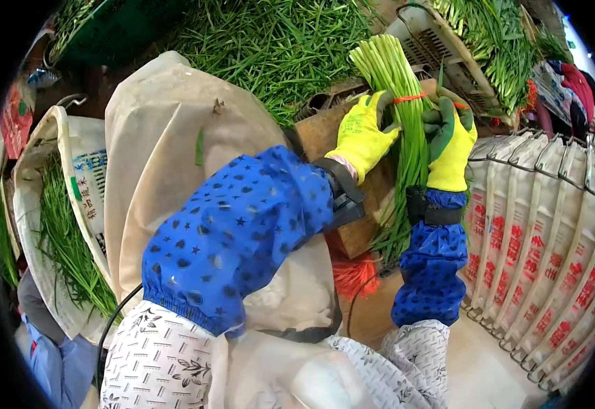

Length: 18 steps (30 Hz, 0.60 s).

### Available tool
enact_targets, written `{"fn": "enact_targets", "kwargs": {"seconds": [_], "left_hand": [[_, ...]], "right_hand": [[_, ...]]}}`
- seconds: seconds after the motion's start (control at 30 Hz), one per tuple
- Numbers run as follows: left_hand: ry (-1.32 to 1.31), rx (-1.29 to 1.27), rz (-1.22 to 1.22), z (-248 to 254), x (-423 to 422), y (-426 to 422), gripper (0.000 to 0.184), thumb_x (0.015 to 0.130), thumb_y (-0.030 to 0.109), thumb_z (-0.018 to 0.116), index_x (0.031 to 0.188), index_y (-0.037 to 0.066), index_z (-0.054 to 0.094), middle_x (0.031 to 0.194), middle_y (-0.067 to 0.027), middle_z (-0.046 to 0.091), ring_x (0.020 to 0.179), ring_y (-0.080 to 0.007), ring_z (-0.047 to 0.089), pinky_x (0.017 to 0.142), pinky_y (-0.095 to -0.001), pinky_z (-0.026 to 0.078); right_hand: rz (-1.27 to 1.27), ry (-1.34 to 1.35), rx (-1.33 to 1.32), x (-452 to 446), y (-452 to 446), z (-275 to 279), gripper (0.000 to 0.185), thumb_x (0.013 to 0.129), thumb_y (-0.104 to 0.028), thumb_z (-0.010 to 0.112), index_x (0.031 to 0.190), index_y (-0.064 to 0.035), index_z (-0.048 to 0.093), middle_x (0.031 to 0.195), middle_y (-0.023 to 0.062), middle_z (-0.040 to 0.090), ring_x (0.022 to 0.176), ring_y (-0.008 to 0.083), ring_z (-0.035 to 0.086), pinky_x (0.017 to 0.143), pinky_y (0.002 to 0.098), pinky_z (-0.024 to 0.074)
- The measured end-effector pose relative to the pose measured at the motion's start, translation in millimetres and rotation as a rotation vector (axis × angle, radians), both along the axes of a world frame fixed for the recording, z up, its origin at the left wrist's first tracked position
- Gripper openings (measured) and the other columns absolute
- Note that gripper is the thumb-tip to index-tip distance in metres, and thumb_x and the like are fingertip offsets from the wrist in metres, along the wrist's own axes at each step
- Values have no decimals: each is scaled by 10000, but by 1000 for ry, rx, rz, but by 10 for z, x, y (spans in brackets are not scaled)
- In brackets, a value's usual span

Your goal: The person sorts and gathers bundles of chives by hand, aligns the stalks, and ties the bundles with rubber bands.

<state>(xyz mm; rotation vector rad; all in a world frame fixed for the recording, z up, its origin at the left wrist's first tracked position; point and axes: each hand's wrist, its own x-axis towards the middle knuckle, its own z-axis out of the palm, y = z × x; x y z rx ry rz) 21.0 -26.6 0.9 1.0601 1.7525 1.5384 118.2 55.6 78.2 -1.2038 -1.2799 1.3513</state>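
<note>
A bunch of green stalks [406,136] stands nearly upright, pale cut ends at the top and leaves hanging down. An orange tie [412,98] crosses its upper part. My left hand [365,134], in a yellow and green glove, grips the bunch from the left at tie height; some fingertips are hidden. On the right side, my right hand [452,140], gloved alike, has its fingers bent round the orange tie, whose end shows above the fingers. Behind the bunch is a brown wooden block [318,136].
Loose green stalks [270,54] are heaped at the back. A crate [447,54] with more stands back right. White sacks with red print [515,245] stand in a wire rack at right. Left are a beige cloth cover [168,129] and a white sack [32,198] of greens. Orange strands [355,276] lie below.
</note>
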Motion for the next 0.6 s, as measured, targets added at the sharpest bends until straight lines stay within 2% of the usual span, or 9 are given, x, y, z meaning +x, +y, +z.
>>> {"fn": "enact_targets", "kwargs": {"seconds": [0.2,0.23,0.33,0.37,0.43,0.47,0.53,0.57,0.6], "left_hand": [[299,-130,-155,32,-91,-55,426,752,262,696,1113,83,557,1031,-153,572,987,-350,554,840,-445,459],[335,-99,-172,-22,-109,-62,411,755,259,692,1102,83,561,1013,-151,573,972,-348,558,832,-446,461],[356,-148,-268,65,-285,-91,318,776,261,661,1030,76,613,953,-141,627,913,-348,596,805,-428,480],[303,-169,-235,121,-362,-89,302,782,258,653,1012,65,621,936,-145,642,902,-346,609,792,-422,488],[115,-245,-80,257,-496,-76,288,787,246,643,972,26,632,849,-143,672,861,-300,653,758,-395,504],[-74,-198,-19,135,-567,-18,298,812,262,660,962,7,621,781,-124,667,721,-240,671,622,-365,523],[-690,-356,49,195,-683,-26,317,838,287,674,945,-4,607,720,-99,647,553,-191,634,466,-314,498],[-672,-315,69,126,-674,10,327,840,288,697,935,-8,593,679,-88,628,459,-175,595,385,-275,461],[-634,-269,78,-29,-665,94,330,831,280,709,930,-13,592,673,-90,627,466,-177,599,394,-279,468]], "right_hand": [[278,-368,228,-24,111,-120,85,895,-59,598,940,-69,669,810,-29,632,579,26,471,520,198,372],[270,-466,416,-12,136,-208,89,883,-42,600,924,-62,676,796,-28,624,619,46,496,551,214,393],[282,-429,380,48,112,-294,90,882,-46,607,939,-48,676,814,-5,640,689,71,536,610,229,431],[259,-477,262,-1,4,-197,102,883,-44,607,962,-37,670,838,15,655,748,91,562,671,249,458],[262,-476,346,10,-9,-268,105,885,-47,606,968,-40,669,839,19,653,744,89,561,669,248,457],[261,-473,388,12,-20,-310,106,886,-48,606,971,-41,669,839,21,653,742,87,561,668,247,456],[276,-468,461,4,-23,-359,109,882,-39,608,975,-39,666,859,29,654,763,99,572,687,253,459],[281,-463,503,-1,-9,-369,111,880,-35,609,976,-38,665,869,33,655,774,104,577,696,256,460],[287,-460,547,-8,-1,-371,113,878,-30,610,978,-37,664,879,37,655,785,110,583,705,259,461]]}}
